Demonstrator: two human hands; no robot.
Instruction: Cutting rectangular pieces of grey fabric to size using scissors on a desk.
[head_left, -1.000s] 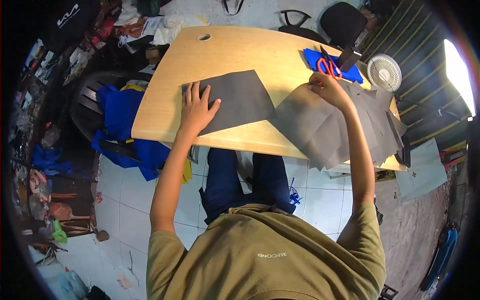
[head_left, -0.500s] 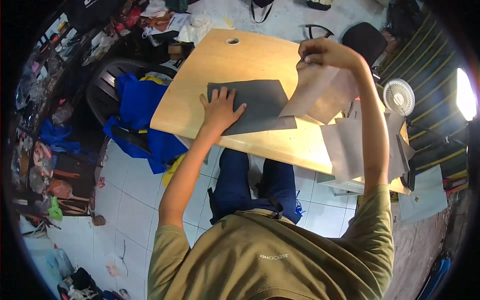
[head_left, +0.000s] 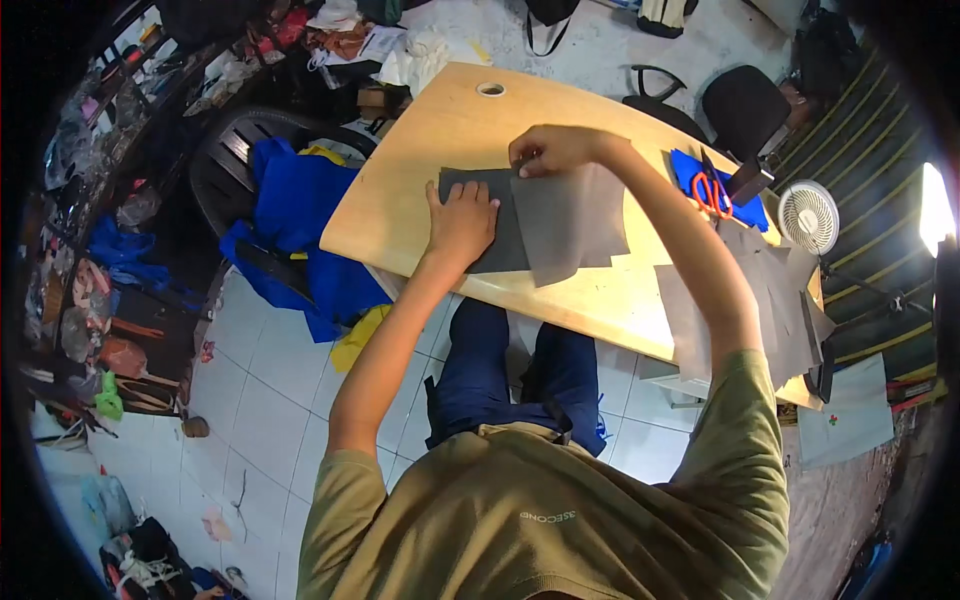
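Note:
My left hand (head_left: 463,225) lies flat on a dark grey sheet (head_left: 507,240) near the front edge of the wooden table, its fingers stretched out over the left part. With thumb and fingers pinched, my right hand (head_left: 555,152) grips the upper left corner of a lighter grey, thin sheet (head_left: 575,215). That sheet covers the right part of the dark one, and its lower left corner curls up. Whether the sheets are paper or fabric I cannot tell.
More grey sheets (head_left: 755,290) spread over the table's right end. Behind my right arm are orange-handled scissors (head_left: 710,192) on blue material (head_left: 688,165), near a small white fan (head_left: 808,217). A dark chair (head_left: 222,165) with blue cloth (head_left: 300,200) stands left of the table (head_left: 415,130).
My right hand has moved left, carrying the thin sheet from the table's right side over the dark sheet. My left hand stays on the dark sheet, its fingers now closer together.

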